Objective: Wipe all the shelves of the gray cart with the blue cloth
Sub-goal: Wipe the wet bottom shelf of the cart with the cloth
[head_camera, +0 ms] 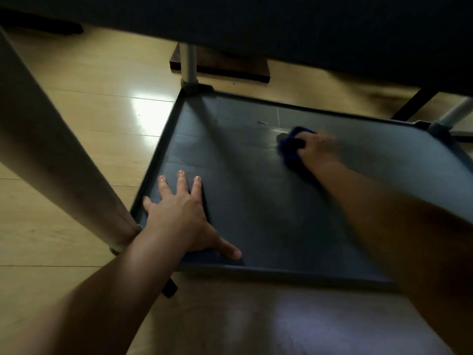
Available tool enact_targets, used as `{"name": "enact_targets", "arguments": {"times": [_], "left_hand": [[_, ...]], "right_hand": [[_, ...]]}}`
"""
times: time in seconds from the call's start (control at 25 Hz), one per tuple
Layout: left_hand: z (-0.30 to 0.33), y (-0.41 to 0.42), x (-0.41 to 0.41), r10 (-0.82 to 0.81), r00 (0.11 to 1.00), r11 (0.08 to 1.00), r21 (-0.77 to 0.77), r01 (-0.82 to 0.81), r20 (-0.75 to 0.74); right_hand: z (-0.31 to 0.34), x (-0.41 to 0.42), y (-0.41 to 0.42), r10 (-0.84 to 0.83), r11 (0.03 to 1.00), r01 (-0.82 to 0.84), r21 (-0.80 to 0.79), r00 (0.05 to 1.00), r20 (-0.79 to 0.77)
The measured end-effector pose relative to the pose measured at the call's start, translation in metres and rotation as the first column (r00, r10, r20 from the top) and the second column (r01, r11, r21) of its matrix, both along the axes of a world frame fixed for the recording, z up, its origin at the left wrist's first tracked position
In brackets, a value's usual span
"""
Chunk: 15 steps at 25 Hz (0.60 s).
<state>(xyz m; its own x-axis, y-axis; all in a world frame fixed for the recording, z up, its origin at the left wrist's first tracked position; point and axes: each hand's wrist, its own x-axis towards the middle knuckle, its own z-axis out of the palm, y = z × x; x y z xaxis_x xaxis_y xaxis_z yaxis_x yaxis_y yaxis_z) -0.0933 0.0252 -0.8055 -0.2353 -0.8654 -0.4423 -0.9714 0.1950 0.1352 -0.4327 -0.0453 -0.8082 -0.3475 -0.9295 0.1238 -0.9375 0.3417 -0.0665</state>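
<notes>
**Bracing one corner, wiping toward the far rail**

From the head view, the only one we had, we were crouched low over the bottom shelf (256,201) of the gray cart, its upper shelf a dark slab overhead.

Our left hand (184,213) lay flat and spread wide on the shelf's near-left corner, fingers fanned, thumb pointing along the near rim, holding nothing. We judged it was there to take our weight as we leaned in, and to keep the wheeled cart from rolling under the push of the wiping; the caster (169,288) sat just below that wrist.

Our right hand (318,149) reached well beyond the left, toward the far-right part of the shelf, and was closed on the blue cloth (290,147). The cloth was bunched into a wad, showing on the side of the hand nearer the left hand and pressed against the shelf surface. Bunching it gave us a firm pad to press with. The hand was blurred, so we could not tell how each finger sat.

Just beyond the cloth a small pale speck (262,122) lay on the shelf, near the far rim, apparently not yet reached. The far-left post (188,65) stood well past our left fingertips, and the wooden floor (89,111) lay outside the left hand.

We judged this shelf partly wiped at best.
</notes>
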Motion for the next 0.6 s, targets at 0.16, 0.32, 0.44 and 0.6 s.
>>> {"name": "enact_targets", "arguments": {"times": [0.16,0.32,0.44,0.6], "left_hand": [[0.000,-0.001,-0.003,-0.001,1.000,1.000,-0.005,0.002,0.007],[0.008,0.000,-0.005,-0.004,1.000,1.000,0.020,0.003,0.015],[0.011,0.003,-0.004,-0.025,0.999,1.000,0.016,0.024,0.037],[0.006,0.004,0.001,-0.058,0.998,0.998,0.018,0.057,0.025]], "right_hand": [[0.004,-0.122,0.098,-0.416,0.909,0.416,-0.016,0.909,0.029],[0.016,-0.106,0.097,-0.371,0.926,0.377,-0.025,0.920,0.128],[0.027,-0.014,0.070,-0.063,0.976,0.115,-0.187,0.962,0.265],[0.031,0.130,0.072,0.251,0.952,-0.177,-0.251,0.921,0.299]]}}
